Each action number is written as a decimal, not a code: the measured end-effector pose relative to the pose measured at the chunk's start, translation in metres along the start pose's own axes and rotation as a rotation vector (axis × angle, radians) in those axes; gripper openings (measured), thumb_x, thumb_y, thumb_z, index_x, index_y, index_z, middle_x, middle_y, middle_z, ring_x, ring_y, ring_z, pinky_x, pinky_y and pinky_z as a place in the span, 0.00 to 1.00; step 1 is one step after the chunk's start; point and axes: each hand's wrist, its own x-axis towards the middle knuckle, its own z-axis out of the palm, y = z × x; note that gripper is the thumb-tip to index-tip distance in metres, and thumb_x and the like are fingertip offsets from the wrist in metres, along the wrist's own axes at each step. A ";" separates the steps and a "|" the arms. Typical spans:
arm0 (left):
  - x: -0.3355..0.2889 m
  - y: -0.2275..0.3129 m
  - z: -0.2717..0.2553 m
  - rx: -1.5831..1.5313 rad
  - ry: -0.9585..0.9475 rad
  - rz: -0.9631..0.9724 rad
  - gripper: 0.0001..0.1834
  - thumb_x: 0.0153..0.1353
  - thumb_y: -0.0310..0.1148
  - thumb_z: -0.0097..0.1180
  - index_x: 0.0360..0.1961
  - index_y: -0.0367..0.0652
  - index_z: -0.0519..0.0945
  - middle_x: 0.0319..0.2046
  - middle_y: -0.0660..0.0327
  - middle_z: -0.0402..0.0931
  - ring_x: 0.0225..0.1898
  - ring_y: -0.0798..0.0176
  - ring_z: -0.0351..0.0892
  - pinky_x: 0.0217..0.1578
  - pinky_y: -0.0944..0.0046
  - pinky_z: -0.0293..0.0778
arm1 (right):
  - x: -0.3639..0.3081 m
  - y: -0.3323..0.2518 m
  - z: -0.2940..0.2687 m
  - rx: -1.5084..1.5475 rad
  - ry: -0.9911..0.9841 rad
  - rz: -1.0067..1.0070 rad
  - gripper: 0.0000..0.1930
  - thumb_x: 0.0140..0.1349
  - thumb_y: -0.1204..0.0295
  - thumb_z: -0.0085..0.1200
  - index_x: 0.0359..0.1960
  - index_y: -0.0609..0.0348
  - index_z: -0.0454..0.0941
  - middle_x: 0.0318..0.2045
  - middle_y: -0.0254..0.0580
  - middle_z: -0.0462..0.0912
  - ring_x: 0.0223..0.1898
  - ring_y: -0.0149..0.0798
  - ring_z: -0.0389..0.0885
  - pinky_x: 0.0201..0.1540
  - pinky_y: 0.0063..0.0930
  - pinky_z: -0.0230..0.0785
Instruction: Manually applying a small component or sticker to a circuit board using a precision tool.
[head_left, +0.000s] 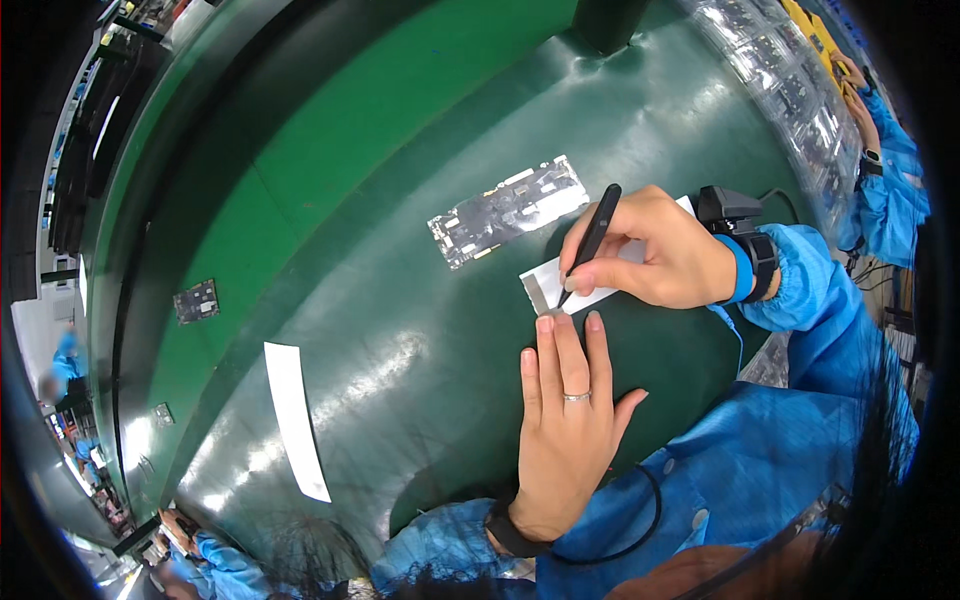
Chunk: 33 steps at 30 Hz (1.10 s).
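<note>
My right hand (pixel 655 250) grips black tweezers (pixel 592 240) like a pen, their tip down on the grey end of a white backing strip (pixel 548 283) on the dark green mat (pixel 420 350). My left hand (pixel 565 410) lies flat on the mat just below, fingers apart, fingertips touching the near edge of that strip. It wears a ring and holds nothing. A long silver circuit board (pixel 508 210) lies on the mat just beyond the strip, apart from both hands.
A loose white strip (pixel 296 420) lies on the mat to the left. A small dark board (pixel 196 301) sits on the lighter green belt (pixel 330 130). Clear trays of parts (pixel 790 90) run along the far right, where another person's blue sleeve (pixel 890 190) works.
</note>
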 end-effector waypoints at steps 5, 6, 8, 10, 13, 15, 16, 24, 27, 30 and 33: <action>0.002 0.006 -0.015 0.042 0.006 0.023 0.49 0.63 0.56 0.65 0.74 0.31 0.64 0.70 0.33 0.61 0.74 0.31 0.60 0.69 0.38 0.67 | -0.006 -0.018 -0.004 0.346 0.079 0.255 0.08 0.72 0.74 0.60 0.48 0.64 0.81 0.37 0.39 0.88 0.36 0.29 0.87 0.41 0.23 0.80; 0.003 0.009 -0.018 0.039 0.013 0.027 0.48 0.63 0.56 0.66 0.73 0.31 0.65 0.68 0.34 0.62 0.73 0.31 0.62 0.69 0.38 0.67 | -0.007 -0.021 -0.008 0.372 0.086 0.252 0.08 0.73 0.73 0.59 0.49 0.63 0.80 0.37 0.37 0.87 0.37 0.28 0.86 0.40 0.21 0.79; 0.007 0.015 -0.026 0.040 0.023 0.037 0.48 0.62 0.55 0.66 0.72 0.31 0.67 0.67 0.35 0.64 0.71 0.31 0.64 0.69 0.38 0.68 | -0.007 -0.029 -0.025 0.386 0.128 0.225 0.08 0.74 0.73 0.59 0.49 0.63 0.80 0.37 0.37 0.87 0.37 0.27 0.86 0.40 0.21 0.79; 0.015 0.022 -0.042 -0.009 0.012 0.005 0.46 0.61 0.55 0.68 0.70 0.32 0.69 0.64 0.39 0.67 0.64 0.34 0.71 0.63 0.40 0.73 | -0.001 -0.030 -0.048 0.383 0.200 0.175 0.08 0.74 0.71 0.59 0.48 0.63 0.80 0.36 0.37 0.86 0.37 0.27 0.86 0.40 0.22 0.79; 0.035 0.032 -0.063 0.059 0.006 -0.028 0.41 0.65 0.57 0.62 0.67 0.33 0.73 0.59 0.44 0.71 0.59 0.43 0.76 0.61 0.45 0.74 | 0.005 -0.014 -0.077 0.261 0.247 0.111 0.09 0.75 0.70 0.58 0.48 0.64 0.80 0.36 0.38 0.86 0.36 0.27 0.85 0.40 0.22 0.79; 0.054 0.034 -0.067 0.075 0.032 -0.030 0.41 0.64 0.55 0.64 0.66 0.32 0.73 0.57 0.45 0.71 0.56 0.45 0.76 0.58 0.47 0.75 | 0.004 -0.004 -0.083 0.275 0.230 0.105 0.09 0.75 0.70 0.58 0.48 0.64 0.79 0.36 0.38 0.86 0.37 0.27 0.85 0.41 0.22 0.79; 0.066 0.035 -0.067 0.076 0.083 -0.008 0.41 0.64 0.54 0.64 0.66 0.32 0.73 0.58 0.45 0.71 0.57 0.44 0.76 0.59 0.46 0.75 | 0.003 -0.001 -0.086 0.288 0.205 0.102 0.09 0.75 0.70 0.57 0.48 0.64 0.79 0.36 0.38 0.86 0.37 0.27 0.85 0.41 0.22 0.79; 0.125 0.048 -0.042 0.079 0.089 0.018 0.45 0.64 0.53 0.65 0.69 0.26 0.68 0.64 0.43 0.68 0.66 0.40 0.69 0.66 0.42 0.71 | -0.003 0.011 -0.114 0.271 0.198 0.064 0.08 0.74 0.71 0.59 0.46 0.63 0.79 0.38 0.39 0.86 0.37 0.28 0.86 0.39 0.22 0.80; 0.135 0.053 -0.033 0.127 0.052 -0.006 0.46 0.63 0.53 0.65 0.70 0.26 0.67 0.65 0.44 0.67 0.67 0.40 0.68 0.67 0.42 0.71 | -0.003 0.020 -0.123 0.251 0.206 0.051 0.08 0.74 0.71 0.60 0.45 0.65 0.79 0.38 0.40 0.86 0.36 0.29 0.86 0.39 0.23 0.80; 0.143 0.053 -0.027 0.156 0.029 0.003 0.46 0.63 0.53 0.65 0.70 0.25 0.67 0.66 0.45 0.66 0.68 0.40 0.68 0.67 0.41 0.71 | -0.003 0.028 -0.128 0.245 0.226 0.033 0.08 0.73 0.72 0.60 0.44 0.66 0.79 0.37 0.41 0.87 0.35 0.30 0.86 0.39 0.24 0.81; 0.150 0.051 -0.025 0.144 0.022 0.001 0.47 0.64 0.53 0.64 0.71 0.25 0.66 0.67 0.45 0.66 0.68 0.40 0.68 0.67 0.41 0.71 | -0.001 0.035 -0.130 0.257 0.249 0.039 0.08 0.73 0.72 0.60 0.44 0.67 0.79 0.37 0.42 0.87 0.35 0.30 0.86 0.39 0.25 0.81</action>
